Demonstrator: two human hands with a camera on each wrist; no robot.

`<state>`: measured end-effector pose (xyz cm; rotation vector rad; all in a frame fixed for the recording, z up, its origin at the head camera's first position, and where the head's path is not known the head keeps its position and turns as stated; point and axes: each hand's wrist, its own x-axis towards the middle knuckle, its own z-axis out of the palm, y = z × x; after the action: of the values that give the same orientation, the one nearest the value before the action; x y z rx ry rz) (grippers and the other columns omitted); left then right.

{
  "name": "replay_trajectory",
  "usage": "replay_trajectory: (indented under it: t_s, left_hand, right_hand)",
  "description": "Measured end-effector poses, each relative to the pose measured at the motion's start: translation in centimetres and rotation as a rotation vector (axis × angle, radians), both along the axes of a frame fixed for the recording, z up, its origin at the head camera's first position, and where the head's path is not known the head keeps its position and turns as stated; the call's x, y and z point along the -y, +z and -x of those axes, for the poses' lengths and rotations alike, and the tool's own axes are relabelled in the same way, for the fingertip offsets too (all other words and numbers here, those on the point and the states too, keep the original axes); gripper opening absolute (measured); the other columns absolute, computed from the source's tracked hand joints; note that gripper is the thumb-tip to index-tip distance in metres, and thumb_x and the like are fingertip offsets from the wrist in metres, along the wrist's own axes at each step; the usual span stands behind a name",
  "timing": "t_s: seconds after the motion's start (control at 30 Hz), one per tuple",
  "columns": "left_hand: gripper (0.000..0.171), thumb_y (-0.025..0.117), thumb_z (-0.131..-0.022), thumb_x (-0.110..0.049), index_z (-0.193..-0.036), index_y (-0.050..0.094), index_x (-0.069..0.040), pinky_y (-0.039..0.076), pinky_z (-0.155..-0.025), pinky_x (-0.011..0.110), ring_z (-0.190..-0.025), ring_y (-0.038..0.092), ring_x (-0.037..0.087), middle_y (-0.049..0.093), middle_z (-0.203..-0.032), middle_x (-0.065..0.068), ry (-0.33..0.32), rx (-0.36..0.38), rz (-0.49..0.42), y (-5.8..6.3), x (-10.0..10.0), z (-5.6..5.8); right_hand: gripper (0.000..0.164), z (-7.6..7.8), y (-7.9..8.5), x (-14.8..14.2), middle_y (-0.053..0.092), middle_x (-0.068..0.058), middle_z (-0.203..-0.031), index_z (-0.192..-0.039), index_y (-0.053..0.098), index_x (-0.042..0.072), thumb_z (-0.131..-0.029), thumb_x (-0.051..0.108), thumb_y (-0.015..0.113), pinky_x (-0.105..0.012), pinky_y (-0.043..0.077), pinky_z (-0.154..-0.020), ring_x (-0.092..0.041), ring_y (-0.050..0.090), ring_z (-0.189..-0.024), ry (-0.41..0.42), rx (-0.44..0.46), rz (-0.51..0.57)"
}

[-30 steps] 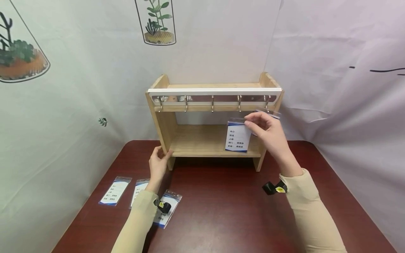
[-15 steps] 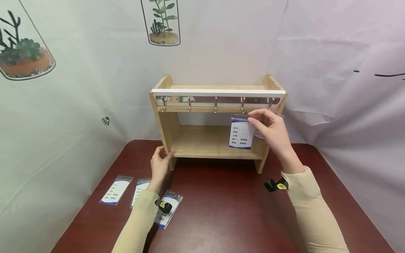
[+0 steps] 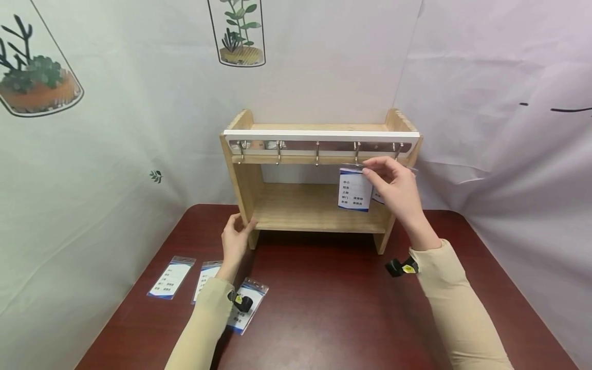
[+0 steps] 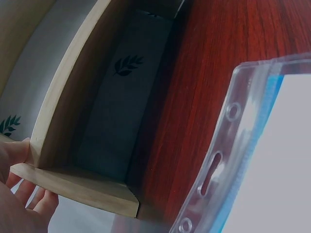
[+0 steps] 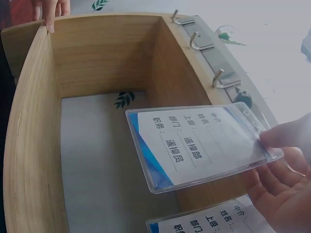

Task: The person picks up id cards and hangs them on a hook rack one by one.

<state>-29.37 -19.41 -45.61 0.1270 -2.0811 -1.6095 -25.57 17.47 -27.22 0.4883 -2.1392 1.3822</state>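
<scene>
R hand (image 3: 393, 189) pinched badge (image 3: 354, 191) by its top edge, prob. the best hold, as it looked light, bendy & slick; L hand (image 3: 234, 241) gripped rack (image 3: 296, 208) low.

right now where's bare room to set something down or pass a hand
Bare: the table in front of the rack, between the nearest loose badge and the right sleeve. Left of the held badge, the lower shelf looks open enough for a hand. Crowded: the table's left, with three badges, and the right hooks, near the right hand and another badge.
</scene>
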Motion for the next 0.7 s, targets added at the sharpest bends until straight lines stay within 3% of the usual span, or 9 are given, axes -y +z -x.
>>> replay_trajectory:
  t_s: [0.7]
  left_hand:
    - [0.039,0.081,-0.088,-0.021,-0.119,0.064,-0.004,0.054,-0.087,0.039,-0.107,0.066,0.029,0.070,-0.113,0.021,-0.011,0.011,-0.026,-0.08,0.06,0.05]
  right_hand:
    - [0.025,0.35,-0.09,0.66,0.071,-0.015,-0.106,-0.117,0.070,0.001,-0.098,0.017,0.067,-0.018,0.045,-0.076,-0.005,0.061,-0.087,-0.048,-0.012,0.011]
